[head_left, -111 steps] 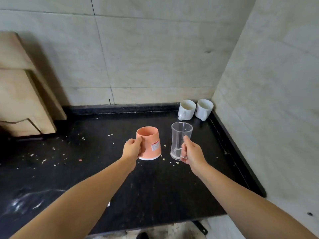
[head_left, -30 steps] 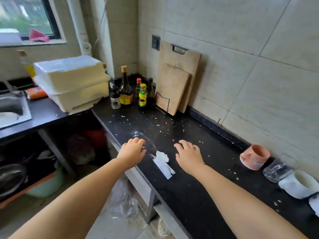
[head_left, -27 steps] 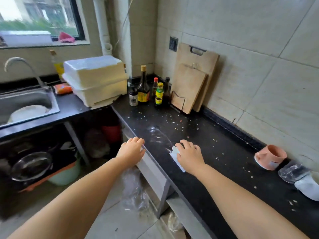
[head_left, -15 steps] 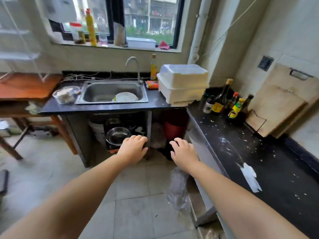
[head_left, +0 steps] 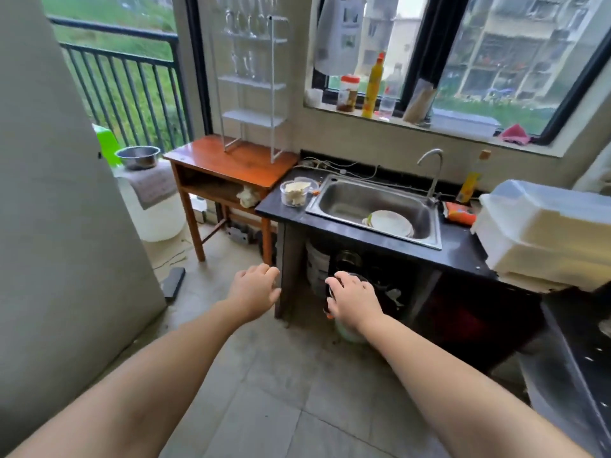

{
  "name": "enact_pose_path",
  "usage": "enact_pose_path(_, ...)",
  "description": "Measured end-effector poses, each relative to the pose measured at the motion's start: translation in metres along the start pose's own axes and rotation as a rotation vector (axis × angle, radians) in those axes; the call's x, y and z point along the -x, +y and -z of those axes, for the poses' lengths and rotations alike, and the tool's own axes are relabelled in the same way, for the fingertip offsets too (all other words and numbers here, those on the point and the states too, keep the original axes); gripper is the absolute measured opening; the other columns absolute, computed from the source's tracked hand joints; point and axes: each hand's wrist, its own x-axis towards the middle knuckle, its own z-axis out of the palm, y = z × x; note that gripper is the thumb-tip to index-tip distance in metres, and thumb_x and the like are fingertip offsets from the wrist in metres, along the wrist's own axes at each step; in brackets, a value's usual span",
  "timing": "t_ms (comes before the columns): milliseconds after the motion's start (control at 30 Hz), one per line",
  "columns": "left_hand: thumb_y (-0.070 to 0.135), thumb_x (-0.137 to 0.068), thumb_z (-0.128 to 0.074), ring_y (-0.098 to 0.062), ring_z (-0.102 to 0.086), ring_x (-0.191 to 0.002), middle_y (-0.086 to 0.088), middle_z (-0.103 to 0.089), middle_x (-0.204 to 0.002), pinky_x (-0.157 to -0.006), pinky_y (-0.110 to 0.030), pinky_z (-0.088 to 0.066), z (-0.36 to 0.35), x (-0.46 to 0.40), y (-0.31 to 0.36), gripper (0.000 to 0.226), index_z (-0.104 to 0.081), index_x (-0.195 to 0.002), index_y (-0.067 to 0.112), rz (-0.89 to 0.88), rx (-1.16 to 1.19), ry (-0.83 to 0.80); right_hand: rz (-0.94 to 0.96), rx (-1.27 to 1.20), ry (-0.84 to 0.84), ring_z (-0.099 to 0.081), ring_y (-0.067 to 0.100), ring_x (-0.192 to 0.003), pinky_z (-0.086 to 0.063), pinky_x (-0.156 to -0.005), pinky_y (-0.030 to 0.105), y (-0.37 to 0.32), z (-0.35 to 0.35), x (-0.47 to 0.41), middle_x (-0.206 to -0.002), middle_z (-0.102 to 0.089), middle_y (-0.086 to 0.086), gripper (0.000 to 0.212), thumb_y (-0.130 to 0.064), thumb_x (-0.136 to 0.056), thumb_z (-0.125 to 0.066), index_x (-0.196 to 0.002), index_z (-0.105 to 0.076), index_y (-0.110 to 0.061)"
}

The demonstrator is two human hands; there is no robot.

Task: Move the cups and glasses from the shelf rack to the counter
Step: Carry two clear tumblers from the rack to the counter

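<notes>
A white wire shelf rack [head_left: 251,84] stands on a wooden table [head_left: 231,163] at the upper left, next to the balcony door. Several clear glasses [head_left: 244,18] stand on its upper shelves, blurred; the lower shelves look bare. My left hand [head_left: 254,289] and my right hand [head_left: 353,299] are stretched out in front of me over the floor, fingers relaxed, holding nothing. Only the near edge of the black counter [head_left: 582,358] shows at the far right. The cups set down there are out of view.
A steel sink [head_left: 373,209] holding a white plate sits in a dark counter ahead. A clear container [head_left: 296,193] stands to its left, and a white plastic box [head_left: 549,233] to its right. A grey appliance wall [head_left: 59,226] fills the left. Bottles line the windowsill.
I set the pink cup and the glass on the counter and let go. My view has since swung left from the counter past the sink to the shelf rack. Both hands stay empty.
</notes>
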Motion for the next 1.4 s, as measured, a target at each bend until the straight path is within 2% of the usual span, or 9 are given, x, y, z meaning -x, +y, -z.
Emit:
enact_pose_path(233, 0.037, -0.094, -0.047, -0.023, -0.043, -0.131, -0.001, -0.047, -0.139, -0.109, -0.042, -0.035, 0.047, -0.060, -0.060, 0.047, -0.041, -0.138, 0.022, 0.202, 0.052, 0.097, 0.167, 0.013, 0.033, -0.037, 0.026, -0.134, -0.031, -0.109, 0.044, -0.023, 0.032, -0.127, -0.147, -0.036, 0.004, 0.047, -0.038, -0.096, -0.041, -0.140, -0.038, -0.023)
enact_pose_path(500, 0.037, -0.094, -0.045, -0.021, -0.039, -0.133, 0.000, -0.045, -0.142, -0.111, -0.041, -0.031, 0.061, -0.124, -0.147, 0.046, -0.040, -0.137, 0.021, 0.266, 0.095, 0.110, 0.285, 0.035, 0.012, -0.039, 0.025, -0.132, -0.034, -0.107, 0.044, -0.083, 0.038, -0.249, -0.144, -0.039, 0.005, 0.046, -0.036, -0.097, -0.040, -0.140, -0.038, -0.022)
enact_pose_path(667, 0.037, -0.094, -0.044, -0.023, -0.044, -0.127, -0.002, -0.049, -0.137, -0.106, -0.040, -0.035, 0.077, -0.177, -0.229, 0.043, -0.043, -0.133, 0.021, 0.257, 0.044, 0.107, 0.291, 0.024, 0.040, -0.041, 0.025, -0.129, -0.036, -0.104, 0.042, -0.137, 0.031, -0.337, -0.143, -0.039, 0.004, 0.045, -0.037, -0.097, -0.039, -0.139, -0.038, -0.022)
enact_pose_path(933, 0.038, -0.093, -0.043, -0.024, -0.044, -0.125, -0.002, -0.049, -0.134, -0.102, -0.039, -0.036, 0.152, -0.292, -0.373, 0.042, -0.046, -0.131, 0.021, 0.194, 0.002, 0.129, 0.202, -0.109, 0.111, -0.043, 0.025, -0.128, -0.037, -0.103, 0.041, -0.233, 0.051, -0.486, -0.141, -0.041, 0.003, 0.043, -0.038, -0.097, -0.040, -0.137, -0.040, -0.023)
enact_pose_path(1133, 0.038, -0.092, -0.046, -0.026, -0.043, -0.126, -0.005, -0.048, -0.135, -0.103, -0.042, -0.036, 0.158, -0.384, -0.414, 0.044, -0.046, -0.131, 0.019, 0.169, 0.037, 0.107, 0.176, -0.102, 0.124, -0.042, 0.027, -0.129, -0.039, -0.103, 0.042, -0.252, 0.061, -0.574, -0.145, -0.039, 0.006, 0.047, -0.037, -0.097, -0.039, -0.141, -0.038, -0.021)
enact_pose_path(1400, 0.038, -0.092, -0.048, -0.026, -0.047, -0.123, -0.005, -0.051, -0.134, -0.101, -0.043, -0.042, 0.170, -0.544, -0.427, 0.043, -0.047, -0.131, 0.019, 0.031, 0.074, 0.195, 0.138, -0.049, 0.235, -0.043, 0.027, -0.130, -0.042, -0.099, 0.043, -0.214, 0.088, -0.721, -0.146, -0.040, 0.007, 0.047, -0.038, -0.097, -0.039, -0.141, -0.038, -0.020)
